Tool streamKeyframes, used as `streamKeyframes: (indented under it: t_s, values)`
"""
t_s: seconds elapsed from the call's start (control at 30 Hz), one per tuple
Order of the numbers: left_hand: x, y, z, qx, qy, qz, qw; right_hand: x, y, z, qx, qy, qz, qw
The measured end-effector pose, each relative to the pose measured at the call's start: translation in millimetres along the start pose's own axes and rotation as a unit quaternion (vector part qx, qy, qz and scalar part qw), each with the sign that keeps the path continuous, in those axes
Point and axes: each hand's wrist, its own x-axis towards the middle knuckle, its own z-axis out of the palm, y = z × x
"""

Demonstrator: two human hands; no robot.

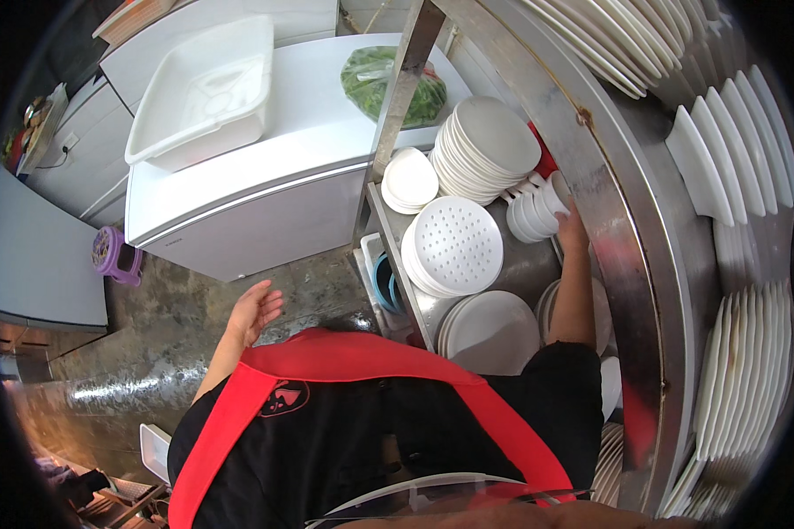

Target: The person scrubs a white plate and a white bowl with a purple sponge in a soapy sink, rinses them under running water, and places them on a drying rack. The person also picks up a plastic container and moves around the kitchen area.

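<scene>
My right hand [573,227] reaches into the metal shelf. Its fingers close on the rim of a white cup [556,196] at the right end of a nested row of white handled cups [527,218]; the fingertips are partly hidden. My left hand [256,310] hangs over the floor with its fingers loosely apart and nothing in it. Beside the cups rise a tall stack of round white plates [499,137] and a stack topped by a white perforated plate [459,245]. Closer to me on the same shelf lies a stack of plain white plates [490,333].
A steel post and shelf edge [622,203] pass close to my right forearm. White dishes stand on edge on the upper shelf [692,264]. A white chest [265,189] bears a white tub [207,93] and bagged greens [394,85]. A purple stool [116,256] stands on the wet floor [185,326].
</scene>
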Motion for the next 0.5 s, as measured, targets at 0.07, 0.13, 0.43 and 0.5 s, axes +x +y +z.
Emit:
streamKeyframes:
  t_s: [0.07,0.13,0.43,0.5]
  values:
    - [-0.4,1.2,-14.6,0.009,0.026,-0.004,1.0,-5.1,-20.8,-23.3,0.008,0.063,0.027,0.998]
    - [4.1,-1.5,-39.0,0.021,0.051,-0.009,0.998,-16.3,-52.4,-53.1,0.175,0.113,0.008,0.978]
    - [136.3,-111.2,-192.0,0.406,-0.031,0.034,0.913,-216.8,-266.6,-47.5,0.537,-0.474,0.065,0.695]
    - [168.7,-139.4,-217.4,0.45,-0.064,0.029,0.89,-264.6,-265.1,-83.7,0.638,-0.459,0.106,0.61]
